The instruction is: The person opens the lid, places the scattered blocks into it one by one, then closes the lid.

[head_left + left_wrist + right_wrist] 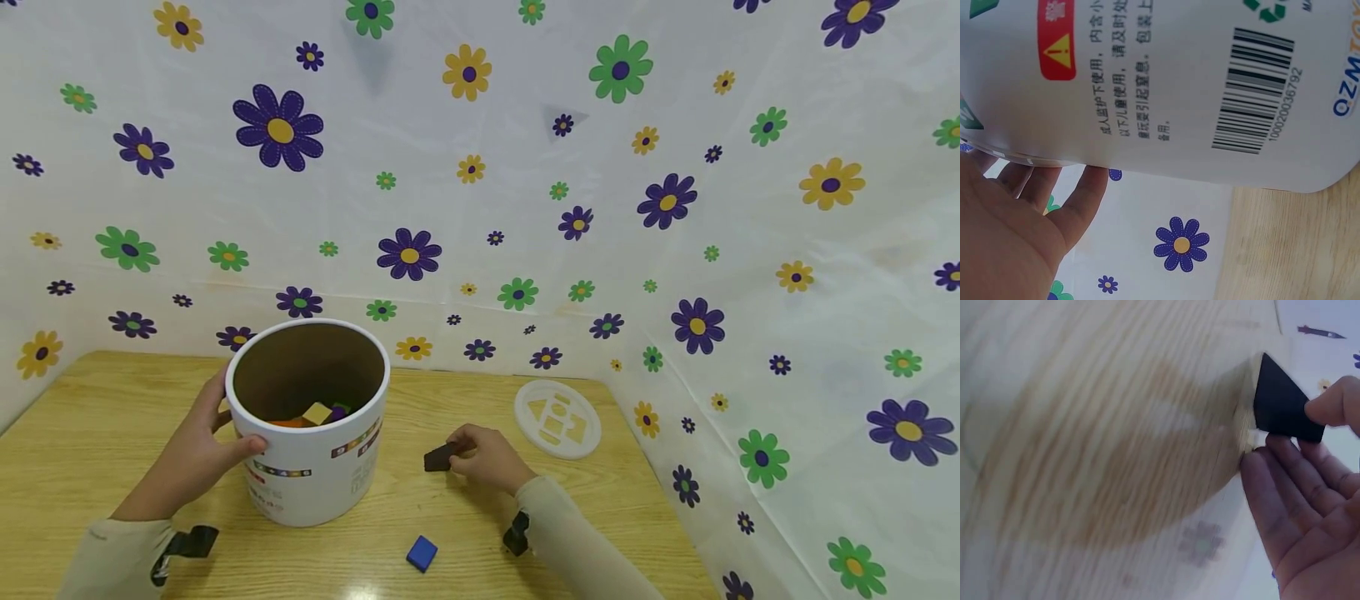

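My left hand holds a white bucket by its left side, the thumb across the front near the rim and the other fingers round the outer wall. Inside the bucket lie a pale yellow block, an orange piece and a purple one. To the bucket's right, my right hand pinches a black block between thumb and fingers, close over the table. The block's slanted edges show in the right wrist view. A blue block lies on the table nearer to me, between the two hands.
A round white lid with shaped holes lies flat beyond my right hand. The wooden table meets flower-printed sheets at the back and the sides. Dark straps circle both wrists.
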A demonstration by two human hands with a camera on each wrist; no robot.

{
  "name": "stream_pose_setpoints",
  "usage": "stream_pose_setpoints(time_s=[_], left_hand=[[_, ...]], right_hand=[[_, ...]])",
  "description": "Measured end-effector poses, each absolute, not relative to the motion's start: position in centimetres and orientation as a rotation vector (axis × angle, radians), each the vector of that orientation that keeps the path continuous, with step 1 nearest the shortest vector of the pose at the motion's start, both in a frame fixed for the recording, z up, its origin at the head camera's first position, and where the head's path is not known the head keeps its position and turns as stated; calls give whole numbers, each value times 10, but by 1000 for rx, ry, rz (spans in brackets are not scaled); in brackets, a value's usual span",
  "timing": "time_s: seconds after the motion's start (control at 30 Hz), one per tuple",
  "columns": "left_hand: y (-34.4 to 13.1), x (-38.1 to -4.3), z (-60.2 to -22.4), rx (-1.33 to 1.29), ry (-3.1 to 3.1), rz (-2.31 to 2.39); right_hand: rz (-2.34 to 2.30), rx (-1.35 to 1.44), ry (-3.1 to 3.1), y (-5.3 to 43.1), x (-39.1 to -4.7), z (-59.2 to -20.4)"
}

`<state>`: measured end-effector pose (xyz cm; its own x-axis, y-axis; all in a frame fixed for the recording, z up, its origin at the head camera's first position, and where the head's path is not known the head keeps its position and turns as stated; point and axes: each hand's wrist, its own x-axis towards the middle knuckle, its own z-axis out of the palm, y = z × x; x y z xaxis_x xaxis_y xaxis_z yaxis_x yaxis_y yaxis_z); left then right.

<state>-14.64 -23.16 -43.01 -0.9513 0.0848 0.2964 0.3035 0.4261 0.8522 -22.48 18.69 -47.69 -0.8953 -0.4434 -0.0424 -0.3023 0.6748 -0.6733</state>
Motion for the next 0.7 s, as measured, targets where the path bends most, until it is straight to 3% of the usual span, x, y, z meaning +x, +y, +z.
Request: stream_pose_setpoints(time_s=[0.7], left_hand=[[-232,-147,-430,-343,-2472,-1545]], right_hand=[[-959,-524,2746,180,-219,-478]])
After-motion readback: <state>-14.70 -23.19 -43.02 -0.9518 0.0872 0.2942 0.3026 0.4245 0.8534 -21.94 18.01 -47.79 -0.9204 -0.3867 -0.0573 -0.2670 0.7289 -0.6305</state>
